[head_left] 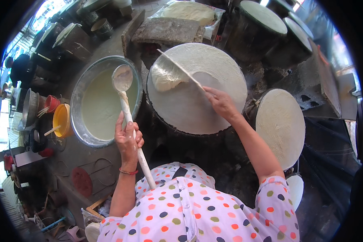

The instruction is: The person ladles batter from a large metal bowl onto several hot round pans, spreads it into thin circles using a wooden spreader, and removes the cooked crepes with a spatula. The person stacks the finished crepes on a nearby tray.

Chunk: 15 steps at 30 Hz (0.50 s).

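My left hand [127, 139] is closed around the pale handle of a long ladle [122, 78]. The ladle's rounded bowl is coated in whitish batter and hangs over the right side of a wide metal basin [77, 121], which holds pale, thin batter [101, 107]. In my right hand [220, 101] is a long, thin flat stick [180, 69], slanting up and left across a large round griddle [193, 115]. Whitish batter [213, 60] covers the griddle's far part and right side. A thicker, ruffled mass [165, 76] lies beside the stick at the upper left, and the nearer middle looks grey and smooth.
Another round pale surface [280, 127] stands at the right. Large drums [264, 18] with pale round tops rise at the far right. A yellow bucket [62, 121] and a red container [51, 104] sit left of the basin. A worn board [167, 31] lies beyond the griddle.
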Each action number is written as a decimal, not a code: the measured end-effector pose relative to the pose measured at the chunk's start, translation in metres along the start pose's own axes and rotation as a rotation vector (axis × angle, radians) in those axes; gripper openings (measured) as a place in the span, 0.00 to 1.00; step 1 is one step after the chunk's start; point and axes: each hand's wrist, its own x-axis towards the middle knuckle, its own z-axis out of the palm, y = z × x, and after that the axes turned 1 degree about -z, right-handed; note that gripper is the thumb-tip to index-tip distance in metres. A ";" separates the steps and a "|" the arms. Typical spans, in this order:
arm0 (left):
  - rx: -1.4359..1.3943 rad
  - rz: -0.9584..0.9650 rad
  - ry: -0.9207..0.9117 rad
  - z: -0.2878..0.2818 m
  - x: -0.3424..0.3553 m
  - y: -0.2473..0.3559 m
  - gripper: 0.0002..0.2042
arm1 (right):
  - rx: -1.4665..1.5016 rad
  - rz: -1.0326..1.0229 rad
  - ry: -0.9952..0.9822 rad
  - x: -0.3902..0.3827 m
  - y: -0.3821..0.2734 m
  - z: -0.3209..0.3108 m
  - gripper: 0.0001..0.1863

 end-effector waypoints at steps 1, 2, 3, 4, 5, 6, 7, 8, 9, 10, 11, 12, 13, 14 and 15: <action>0.016 0.005 0.019 -0.003 -0.002 0.000 0.23 | -0.067 -0.005 -0.071 -0.007 -0.010 0.002 0.16; 0.032 0.010 0.037 -0.007 -0.006 0.000 0.22 | -0.134 -0.010 -0.141 -0.023 -0.023 0.001 0.16; 0.041 0.008 0.048 -0.009 -0.009 -0.002 0.22 | -0.210 -0.009 -0.206 -0.042 -0.031 0.000 0.16; 0.044 -0.007 0.048 -0.009 -0.010 -0.004 0.23 | -0.294 -0.022 -0.184 -0.065 -0.029 -0.002 0.16; 0.042 -0.018 0.049 -0.010 -0.010 -0.005 0.23 | -0.384 -0.039 -0.162 -0.086 -0.026 -0.009 0.16; 0.042 -0.025 0.059 -0.013 -0.010 -0.005 0.23 | -0.471 -0.062 -0.147 -0.098 -0.024 -0.010 0.16; 0.046 -0.031 0.051 -0.014 -0.009 -0.006 0.23 | -0.293 -0.023 0.000 -0.105 -0.014 -0.007 0.16; 0.050 -0.038 0.041 -0.015 -0.007 -0.006 0.22 | -0.114 0.016 0.149 -0.110 0.004 0.002 0.16; 0.056 -0.043 0.036 -0.016 -0.005 -0.006 0.22 | 0.069 0.052 0.293 -0.112 0.017 0.010 0.16; 0.053 -0.043 0.015 -0.015 -0.002 -0.005 0.22 | 0.095 0.109 0.297 -0.112 0.021 0.014 0.17; 0.051 -0.044 -0.007 -0.015 0.003 -0.003 0.22 | 0.122 0.166 0.304 -0.109 0.022 0.018 0.17; 0.049 -0.042 -0.033 -0.014 0.008 0.000 0.22 | 0.152 0.220 0.314 -0.108 0.019 0.023 0.17; 0.043 -0.040 -0.055 -0.016 0.013 0.002 0.22 | 0.031 0.297 0.173 -0.114 -0.003 0.030 0.17; 0.037 -0.038 -0.078 -0.017 0.018 0.005 0.22 | -0.122 0.106 0.144 -0.126 -0.015 0.039 0.17; 0.028 -0.037 -0.100 -0.021 0.022 0.008 0.22 | -0.282 0.028 0.143 -0.142 -0.025 0.045 0.17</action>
